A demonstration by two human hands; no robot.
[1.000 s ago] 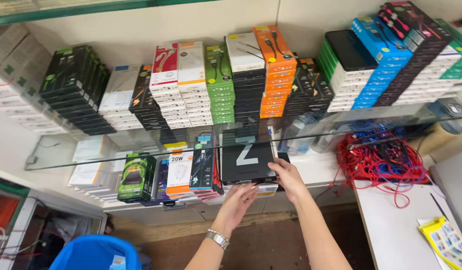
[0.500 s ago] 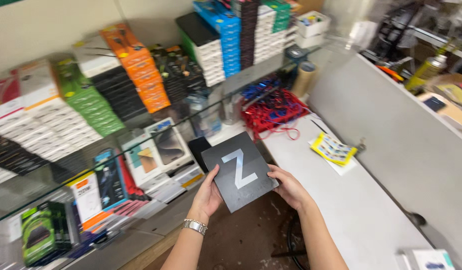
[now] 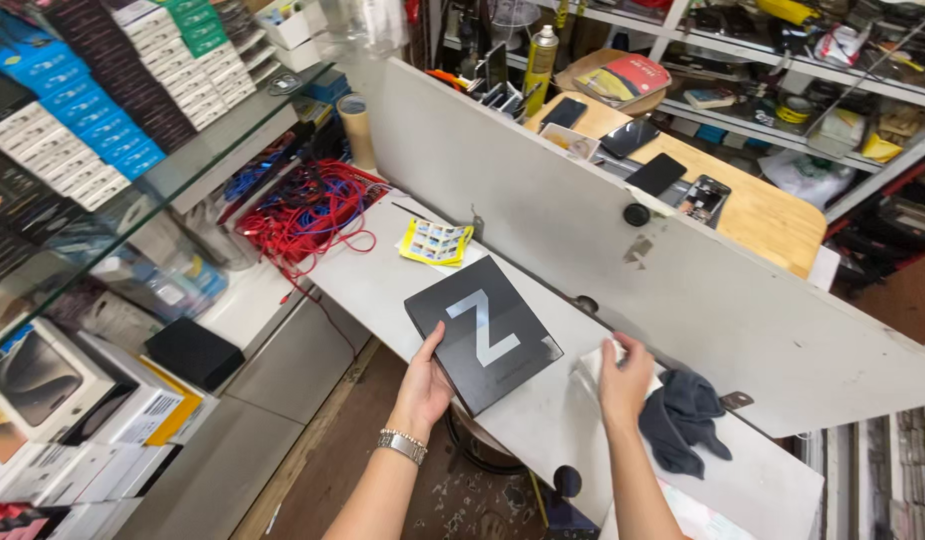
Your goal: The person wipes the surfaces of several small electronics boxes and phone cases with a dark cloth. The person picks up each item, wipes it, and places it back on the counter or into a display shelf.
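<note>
Black square box (image 3: 482,335), flat and rigid-looking, with a large pale angular emblem on its lid, is lying on the white counter (image 3: 382,290) in the head camera view, tilted like a diamond.

The left hand (image 3: 422,385) is gripping the box's near left edge, thumb lying on the lid and the other fingers hidden beneath, so the box is sitting partly over the counter edge. A metal wristwatch (image 3: 402,445) is circling that wrist.

The right hand (image 3: 622,375) is resting just right of the box, fingers curled narrowly and pressing down on a small white cloth (image 3: 597,365). A crumpled dark grey cloth (image 3: 682,420) is lying touching that hand's outer side.

Judging by its look, the box is likely stiff cardboard with a smooth matte finish, light enough for one hand but possibly slippery; pinching opposite edges or supporting it from underneath would seem safest, since its corners could dent.

Beyond the fingertips, a small yellow printed packet (image 3: 435,243) is lying on the counter, and further left a tangle of red and blue cables (image 3: 307,210) is spreading out. A tall white partition board (image 3: 582,220) is rising behind the counter. To the left of the left hand, glass shelves (image 3: 172,180) are holding stacked boxes in blue, green, black and white.
</note>
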